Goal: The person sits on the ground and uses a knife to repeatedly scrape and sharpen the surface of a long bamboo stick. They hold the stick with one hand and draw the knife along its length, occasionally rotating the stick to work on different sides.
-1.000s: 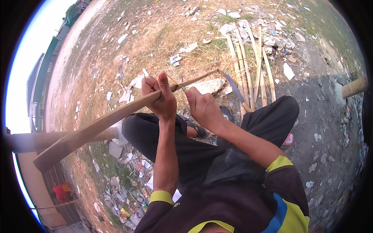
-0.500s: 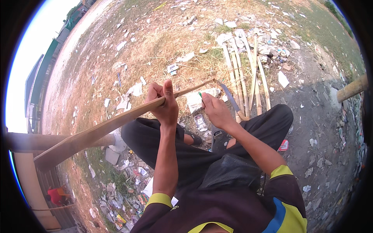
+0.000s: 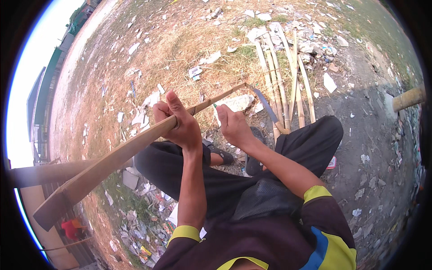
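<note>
My left hand is wrapped round a long bamboo slat, its thumb pointing up. The slat slants from the lower left, wide end nearest, to a thin far end in front of me. My right hand is closed in a pinch just right of the slat. A small green tip shows between its fingertips; the rest of that thing is hidden. Beyond the right hand is a curved blade with a wooden handle, by my right knee. The blade's upper end meets the slat's far end, or nearly so.
Several split bamboo strips lie on the ground ahead, slightly right. Litter and paper scraps are strewn over dry grass and dirt. Thick poles stand at the left and right. Someone in red is at the lower left.
Both hands have moved left, the right hand further, drawing nearer the left hand and the slat. The slat's wide near end has swung lower. The view has shifted slightly.
</note>
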A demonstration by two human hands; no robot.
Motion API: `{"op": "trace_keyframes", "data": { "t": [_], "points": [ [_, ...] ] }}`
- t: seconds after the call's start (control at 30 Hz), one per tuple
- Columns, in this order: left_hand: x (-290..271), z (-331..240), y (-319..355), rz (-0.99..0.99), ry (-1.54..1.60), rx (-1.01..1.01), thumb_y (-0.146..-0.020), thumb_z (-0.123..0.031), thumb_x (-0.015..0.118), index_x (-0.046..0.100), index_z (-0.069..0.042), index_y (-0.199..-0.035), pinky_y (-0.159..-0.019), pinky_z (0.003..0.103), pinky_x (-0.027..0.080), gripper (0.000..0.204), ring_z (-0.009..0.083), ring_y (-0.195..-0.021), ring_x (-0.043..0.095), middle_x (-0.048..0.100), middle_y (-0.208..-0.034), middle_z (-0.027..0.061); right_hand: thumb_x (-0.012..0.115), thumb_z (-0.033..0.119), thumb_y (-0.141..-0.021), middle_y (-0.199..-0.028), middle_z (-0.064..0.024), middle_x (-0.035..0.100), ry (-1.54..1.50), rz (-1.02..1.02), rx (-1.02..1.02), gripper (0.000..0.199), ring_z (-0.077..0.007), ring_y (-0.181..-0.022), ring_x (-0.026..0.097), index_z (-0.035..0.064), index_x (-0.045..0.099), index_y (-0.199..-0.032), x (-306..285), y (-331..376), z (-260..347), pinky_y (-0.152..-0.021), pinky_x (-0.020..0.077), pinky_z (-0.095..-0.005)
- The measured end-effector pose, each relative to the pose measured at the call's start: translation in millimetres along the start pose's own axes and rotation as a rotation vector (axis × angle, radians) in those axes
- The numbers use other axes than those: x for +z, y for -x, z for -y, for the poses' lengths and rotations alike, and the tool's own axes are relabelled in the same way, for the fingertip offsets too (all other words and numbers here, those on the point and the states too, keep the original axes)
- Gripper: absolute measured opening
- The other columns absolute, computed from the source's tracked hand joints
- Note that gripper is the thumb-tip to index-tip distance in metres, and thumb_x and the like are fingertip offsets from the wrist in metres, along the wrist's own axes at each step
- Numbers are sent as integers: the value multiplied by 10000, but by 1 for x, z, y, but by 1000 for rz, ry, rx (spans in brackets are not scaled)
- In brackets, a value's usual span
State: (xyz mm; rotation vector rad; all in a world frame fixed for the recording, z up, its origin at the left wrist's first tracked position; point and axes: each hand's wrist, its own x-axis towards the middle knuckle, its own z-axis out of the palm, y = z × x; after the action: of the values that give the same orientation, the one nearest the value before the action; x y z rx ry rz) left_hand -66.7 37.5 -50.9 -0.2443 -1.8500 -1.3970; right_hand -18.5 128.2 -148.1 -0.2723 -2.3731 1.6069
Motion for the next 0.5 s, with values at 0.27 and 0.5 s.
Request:
{"op": "trace_keyframes", "data": {
  "t": [0.27,0.5],
  "points": [
    [-2,6,-1,-67,45,-17,-980,-138,574,329,-89,-646,-458,260,215,416,60,-509,262,297,-570,-46,360,324,-1027,-627,-286,562,-48,61,-43,418,-499,-654,567,-7,571,-883,-3,-7,1,-621,441,-553],
    [-11,16,-13,-119,-35,-44,-979,-133,574,323,-90,-646,-446,261,215,420,57,-504,271,299,-568,-50,350,352,-1028,-631,-283,589,182,-19,-47,484,-496,-642,584,-21,590,-834,19,-23,-51,-633,457,-559]
  ]
}}
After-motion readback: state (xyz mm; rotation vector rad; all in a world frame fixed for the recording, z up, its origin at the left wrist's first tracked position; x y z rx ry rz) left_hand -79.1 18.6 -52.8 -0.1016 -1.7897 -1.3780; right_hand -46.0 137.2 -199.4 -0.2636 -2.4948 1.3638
